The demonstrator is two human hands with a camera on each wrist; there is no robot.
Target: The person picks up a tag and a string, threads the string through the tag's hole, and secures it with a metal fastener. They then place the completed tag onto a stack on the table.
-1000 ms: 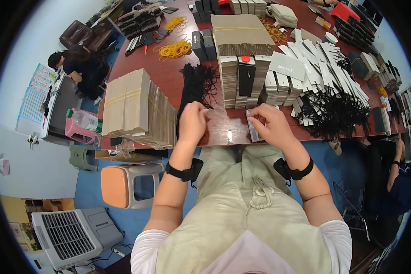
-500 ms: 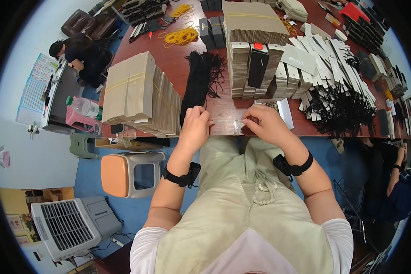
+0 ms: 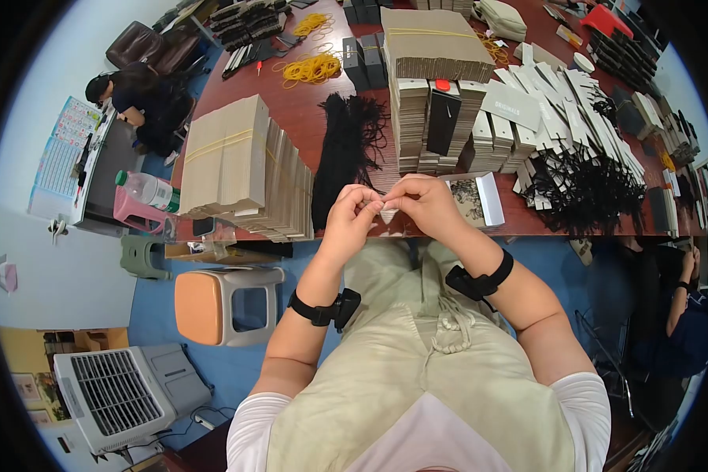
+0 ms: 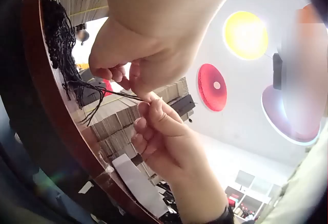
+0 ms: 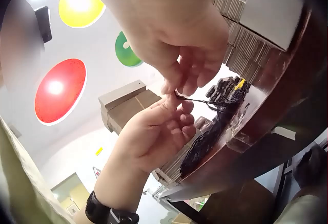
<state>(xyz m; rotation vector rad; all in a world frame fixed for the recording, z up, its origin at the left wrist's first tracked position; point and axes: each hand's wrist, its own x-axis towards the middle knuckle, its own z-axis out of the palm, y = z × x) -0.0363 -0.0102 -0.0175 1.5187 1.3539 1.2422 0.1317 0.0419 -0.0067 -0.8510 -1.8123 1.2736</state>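
Fingertips nearly together, my left hand (image 3: 349,225) and right hand (image 3: 429,206) meet above the table's front edge. Between them they pinch thin black cords (image 4: 120,94), which trail toward a bundle of black strings (image 3: 340,149) on the table. In the right wrist view the cords (image 5: 201,101) run from the pinching thumbs and fingers to the dark bundle (image 5: 202,144). The exact ends are hidden by the fingertips. Right beside my right hand lies a small open box (image 3: 489,200) with small dark pieces inside.
Banded cardboard stacks stand at left (image 3: 226,161) and behind the hands (image 3: 436,47). White tags (image 3: 562,110) with tangled black strings (image 3: 586,189) cover the right side. Yellow rubber bands (image 3: 312,69) lie farther back. A stool (image 3: 198,307) stands below the table; a person sits at the far left.
My hands were apart over the table; they have come together and now pinch the cords. The right hand has moved left, away from the open box.
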